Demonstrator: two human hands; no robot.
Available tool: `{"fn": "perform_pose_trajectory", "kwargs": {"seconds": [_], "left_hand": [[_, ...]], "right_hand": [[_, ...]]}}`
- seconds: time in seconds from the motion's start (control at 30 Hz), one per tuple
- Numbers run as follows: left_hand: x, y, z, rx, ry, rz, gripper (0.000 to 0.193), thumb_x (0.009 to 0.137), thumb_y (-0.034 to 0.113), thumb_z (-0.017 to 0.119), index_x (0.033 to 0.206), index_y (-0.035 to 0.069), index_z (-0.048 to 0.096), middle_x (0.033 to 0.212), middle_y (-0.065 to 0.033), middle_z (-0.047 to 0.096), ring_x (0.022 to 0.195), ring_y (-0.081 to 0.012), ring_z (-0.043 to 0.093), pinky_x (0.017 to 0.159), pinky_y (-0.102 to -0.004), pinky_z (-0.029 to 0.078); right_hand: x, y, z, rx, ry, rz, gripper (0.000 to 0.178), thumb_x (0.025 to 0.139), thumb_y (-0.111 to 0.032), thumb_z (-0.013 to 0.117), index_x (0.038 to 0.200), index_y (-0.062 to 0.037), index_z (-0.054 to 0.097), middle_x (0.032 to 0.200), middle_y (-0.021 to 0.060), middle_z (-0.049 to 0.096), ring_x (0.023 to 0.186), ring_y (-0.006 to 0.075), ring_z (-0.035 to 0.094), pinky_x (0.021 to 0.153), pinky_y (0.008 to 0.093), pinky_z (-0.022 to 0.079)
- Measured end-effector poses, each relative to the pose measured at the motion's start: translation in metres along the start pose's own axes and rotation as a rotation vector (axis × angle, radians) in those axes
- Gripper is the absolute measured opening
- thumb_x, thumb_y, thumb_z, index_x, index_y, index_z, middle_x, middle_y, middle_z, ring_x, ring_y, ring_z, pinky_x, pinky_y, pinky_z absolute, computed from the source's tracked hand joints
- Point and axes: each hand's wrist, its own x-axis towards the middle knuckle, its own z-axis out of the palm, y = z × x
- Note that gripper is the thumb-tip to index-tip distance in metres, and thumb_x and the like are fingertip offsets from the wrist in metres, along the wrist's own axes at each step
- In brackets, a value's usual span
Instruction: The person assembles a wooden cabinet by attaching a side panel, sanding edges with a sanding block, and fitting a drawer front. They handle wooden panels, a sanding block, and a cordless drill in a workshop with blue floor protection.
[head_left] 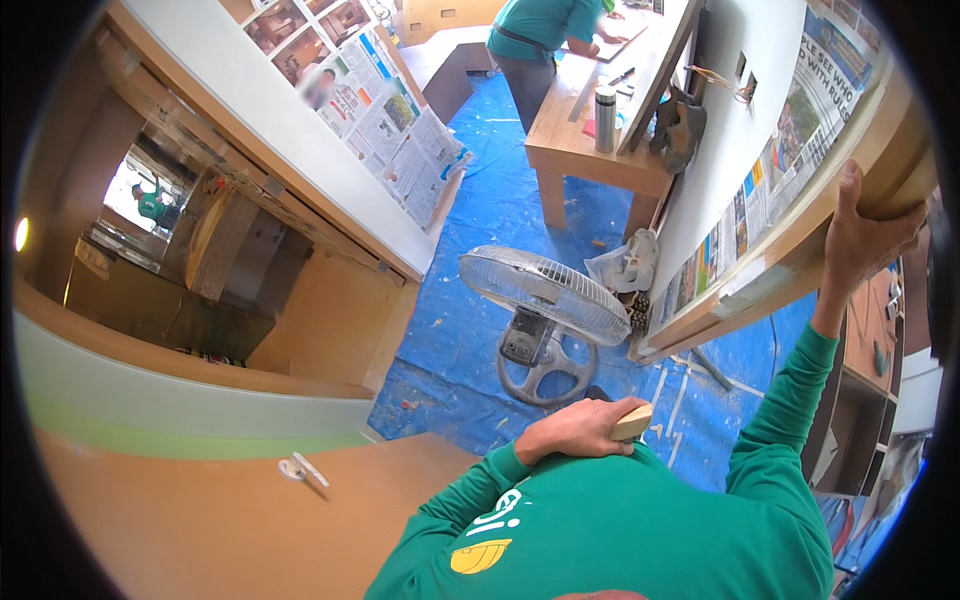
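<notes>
My left hand (575, 432) is closed around a small pale wooden block (631, 423), held in front of my chest. The block's kind cannot be made out beyond its shape. At the upper right, my right hand (868, 240) reaches up to a wooden door frame (765, 283). Its thumb points up and its fingers wrap the edge of the wood; part of the grip is hidden by the hand. Newspaper (790, 165) covers the wall panel beside this frame.
A grey pedestal fan (545, 295) stands ahead on a blue tarp (450, 345). Beyond it are a wooden workbench (560, 140) with a steel flask (605, 118), and a person in green (540, 35) bending over it. An orange-brown door (200, 490) with a handle (303, 472) lies at lower left.
</notes>
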Motion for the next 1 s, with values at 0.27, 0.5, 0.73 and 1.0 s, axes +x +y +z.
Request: {"fn": "perform_pose_trajectory", "kwargs": {"seconds": [0.27, 0.5, 0.73, 1.0], "left_hand": [[0.022, 0.020, -0.015, 0.026, -0.042, 0.015, 0.073, 0.088, 0.036, 0.075, 0.150, 0.014, 0.042, 0.114, -0.0240, 0.071, 0.103, -0.0432, 0.071, 0.089, -0.0510, 0.055], [0.042, 0.023, -0.023, 0.015, -0.098, -0.021, 0.072, 0.088, 0.036, 0.075, 0.149, 0.014, 0.043, 0.112, -0.0241, 0.071, 0.102, -0.0431, 0.071, 0.089, -0.0513, 0.054], [0.075, 0.056, -0.015, 0.073, -0.272, -0.008, 0.071, 0.089, 0.039, 0.076, 0.148, 0.014, 0.046, 0.112, -0.0257, 0.071, 0.102, -0.0458, 0.070, 0.088, -0.0502, 0.054], [0.069, 0.059, 0.039, 0.125, -0.447, 0.140, 0.069, 0.090, 0.043, 0.077, 0.143, 0.009, 0.050, 0.110, -0.0244, 0.072, 0.103, -0.0435, 0.070, 0.088, -0.0488, 0.054]], "right_hand": [[-0.005, 0.002, -0.003, -0.092, -0.013, -0.026, 0.118, 0.078, -0.067, 0.080, 0.154, 0.0067, 0.029, 0.138, 0.0281, 0.040, 0.133, 0.0428, 0.043, 0.109, 0.0520, 0.048], [-0.005, 0.009, -0.005, -0.073, 0.022, -0.179, 0.115, 0.077, -0.058, 0.087, 0.153, 0.0069, 0.029, 0.138, 0.0276, 0.040, 0.129, 0.0414, 0.046, 0.106, 0.0517, 0.046], [-0.009, 0.012, 0.007, 0.161, -0.045, -0.140, 0.110, 0.073, -0.043, 0.092, 0.151, 0.0039, 0.031, 0.129, 0.0229, 0.044, 0.114, 0.0369, 0.050, 0.094, 0.0502, 0.045], [-0.131, 0.085, -0.153, 0.057, -0.691, 0.102, 0.098, 0.094, -0.050, 0.070, 0.161, 0.0011, 0.019, 0.129, 0.0226, 0.054, 0.107, 0.0407, 0.057, 0.089, 0.0505, 0.047]]}}
